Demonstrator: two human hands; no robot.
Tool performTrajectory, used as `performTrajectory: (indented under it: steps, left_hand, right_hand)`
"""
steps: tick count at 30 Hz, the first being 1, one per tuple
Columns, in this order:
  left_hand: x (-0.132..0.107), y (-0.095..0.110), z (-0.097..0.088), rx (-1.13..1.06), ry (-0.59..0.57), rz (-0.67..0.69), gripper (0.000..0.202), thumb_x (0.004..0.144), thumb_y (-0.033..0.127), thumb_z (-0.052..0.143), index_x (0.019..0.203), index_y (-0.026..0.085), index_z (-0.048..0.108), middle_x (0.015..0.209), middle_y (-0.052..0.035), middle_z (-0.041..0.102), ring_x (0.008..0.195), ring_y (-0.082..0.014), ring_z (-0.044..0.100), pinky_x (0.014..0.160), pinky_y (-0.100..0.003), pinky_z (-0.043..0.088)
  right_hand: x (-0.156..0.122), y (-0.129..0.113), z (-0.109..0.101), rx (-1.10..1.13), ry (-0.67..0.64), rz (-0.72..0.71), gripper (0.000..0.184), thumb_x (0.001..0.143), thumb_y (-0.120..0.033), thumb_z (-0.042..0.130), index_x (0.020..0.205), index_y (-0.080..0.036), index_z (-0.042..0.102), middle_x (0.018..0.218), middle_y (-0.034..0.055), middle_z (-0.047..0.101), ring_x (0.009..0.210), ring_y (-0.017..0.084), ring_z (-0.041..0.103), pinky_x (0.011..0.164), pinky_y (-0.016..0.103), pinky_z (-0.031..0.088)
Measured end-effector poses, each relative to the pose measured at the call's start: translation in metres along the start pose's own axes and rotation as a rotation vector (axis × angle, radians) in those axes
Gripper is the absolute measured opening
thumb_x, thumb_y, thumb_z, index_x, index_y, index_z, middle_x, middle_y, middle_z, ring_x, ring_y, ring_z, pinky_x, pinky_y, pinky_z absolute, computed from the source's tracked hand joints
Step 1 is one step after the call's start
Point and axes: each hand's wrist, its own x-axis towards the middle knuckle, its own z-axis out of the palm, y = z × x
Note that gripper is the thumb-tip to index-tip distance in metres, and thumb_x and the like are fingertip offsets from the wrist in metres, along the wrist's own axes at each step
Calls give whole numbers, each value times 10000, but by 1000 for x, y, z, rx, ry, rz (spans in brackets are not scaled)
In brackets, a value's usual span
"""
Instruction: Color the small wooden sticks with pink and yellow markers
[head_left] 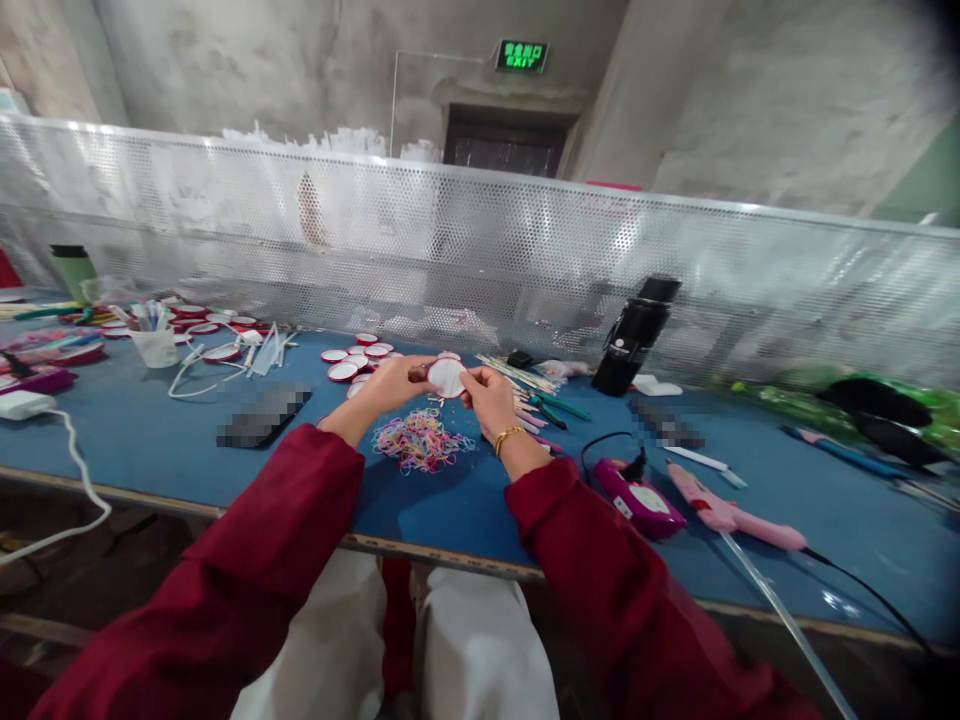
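Between both hands, above the blue tabletop, is a round white disc with a red rim [448, 378]. My left hand [401, 382] pinches its left edge, and my right hand [489, 398], with a gold bracelet at the wrist, grips its right edge. Just below them lies a loose pile of thin coloured bands [422, 440]. Behind my left hand, several similar red-rimmed white discs [354, 362] are spread on the table. Sticks and pliers with green handles [559, 405] lie to the right of my right hand.
On the right are a pink glue gun [739, 515] with a clear glue stick, a purple power box [640, 497] and a black bottle [634, 338]. A cup of pens [155, 345], white cables and a blurred dark slab [264, 415] occupy the left. A perforated metal screen [480, 255] borders the back.
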Motion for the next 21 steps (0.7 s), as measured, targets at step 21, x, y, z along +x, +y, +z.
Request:
performTrajectory:
  steps: [21]
  left_hand:
    - [1, 3, 3, -89, 197, -174, 304, 712, 383, 696, 920, 164, 724, 790, -45, 691, 693, -148, 579, 657, -283, 452]
  right_hand:
    - [-8, -3, 7, -76, -318, -107, 235, 709, -410, 662, 768, -184, 631, 610, -13, 629, 521, 126, 574, 454, 228, 461]
